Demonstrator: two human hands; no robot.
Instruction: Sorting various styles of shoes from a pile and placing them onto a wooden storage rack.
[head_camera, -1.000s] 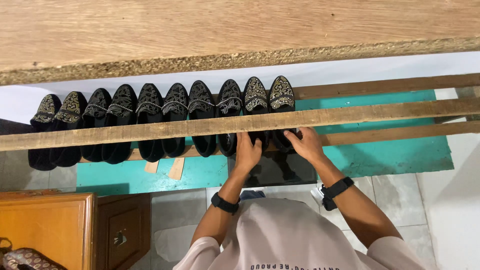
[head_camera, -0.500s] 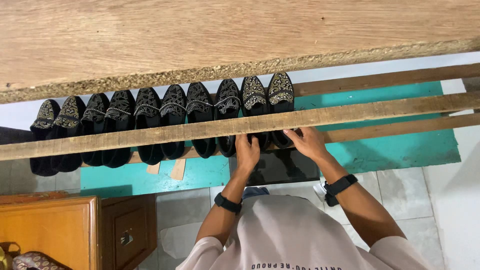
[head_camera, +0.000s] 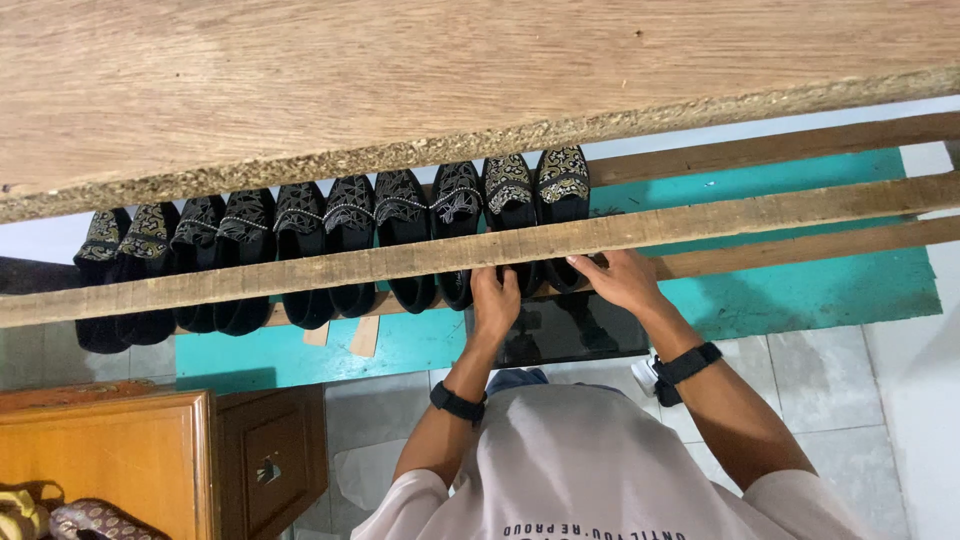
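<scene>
while both hands work at the rack, conditions read as follows:

left hand (head_camera: 497, 300): at 6 o'clock of the shoe row, fingers curled together onto the heel end of a black shoe (head_camera: 510, 215), second from the right end; the front slat hides the fingertips, so the firmness of the grip cannot be told.
right hand (head_camera: 618, 280): just beside it at 3 o'clock, fingers closed round the heel of the end shoe (head_camera: 563, 195).
shoe position: both shoes lie across the rack slats at the right end of the row (head_camera: 330, 240), toes toward 12 o'clock.
risk, tipping: each shoe bridges narrow slats; in my judgement a push off-centre could drop a heel through the gap.
risk, crowding: shoes touch side by side; nudging one may shift its neighbours.
shoe material: matte black, felt-like, rounded toes, bands of gold and silver beaded embroidery.
front slat (head_camera: 700, 222): rough-sawn, unpainted wood, long and flat.
top board (head_camera: 400, 90): chipboard, crumbly edge.
floor mat (head_camera: 800, 290): smooth teal sheet.
cabinet (head_camera: 150, 460): glossy orange wood, at 8 o'clock.
</scene>
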